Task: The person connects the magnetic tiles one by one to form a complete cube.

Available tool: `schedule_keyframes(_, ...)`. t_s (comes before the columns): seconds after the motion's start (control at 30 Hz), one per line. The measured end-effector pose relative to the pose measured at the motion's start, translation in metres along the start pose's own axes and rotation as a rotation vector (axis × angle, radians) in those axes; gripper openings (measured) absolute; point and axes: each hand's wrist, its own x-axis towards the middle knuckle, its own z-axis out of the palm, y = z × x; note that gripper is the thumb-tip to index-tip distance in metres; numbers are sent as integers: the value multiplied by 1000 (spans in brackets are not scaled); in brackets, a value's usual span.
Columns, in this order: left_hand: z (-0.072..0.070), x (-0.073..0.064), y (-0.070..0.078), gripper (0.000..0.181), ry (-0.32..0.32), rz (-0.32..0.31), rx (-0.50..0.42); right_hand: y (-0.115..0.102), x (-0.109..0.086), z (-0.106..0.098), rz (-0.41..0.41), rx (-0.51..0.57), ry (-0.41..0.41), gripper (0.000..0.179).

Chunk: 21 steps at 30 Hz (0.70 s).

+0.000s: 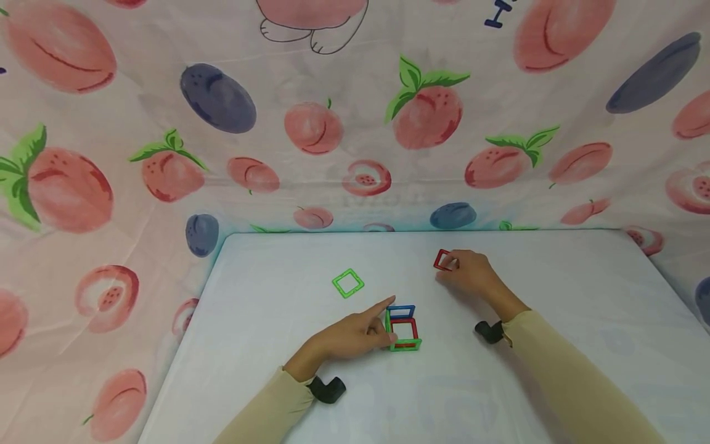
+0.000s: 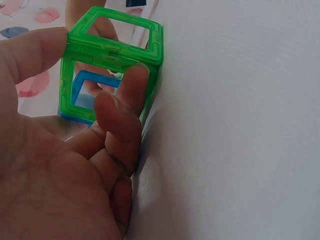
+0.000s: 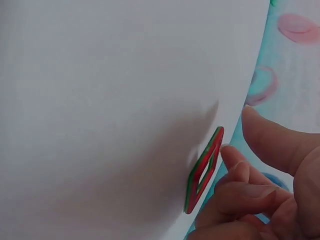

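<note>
Left hand (image 1: 352,335) grips tile box (image 2: 112,53); right hand (image 1: 468,271), fingers loose, at red tile (image 1: 437,259); uneven squeeze could fold box walls.

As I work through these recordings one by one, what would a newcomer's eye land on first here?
Probably the cloth printed with big pink fruit, rising behind the white table. Next comes the small green, blue and red frame structure near the table's middle, touched by the left hand. Farther back, a red square shows at the right hand's fingertips, and a loose green square lies to its left.
</note>
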Motion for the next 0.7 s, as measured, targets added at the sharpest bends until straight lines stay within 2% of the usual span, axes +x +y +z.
schedule_keyframes(0.23,0,0,0,79,-3,1,-6,3,7,0,13,1,-19,29)
schedule_keyframes(0.37,0,0,0,79,-2,5,-2,3,4,1,37,-23,-76,24)
schedule_keyframes(0.57,1,0,-1,79,1,7,1,-2,-11,6,57,-86,-142,27)
schedule_keyframes(0.7,0,0,-1,80,2,3,-8,-8,-26,11,13,-101,-159,30)
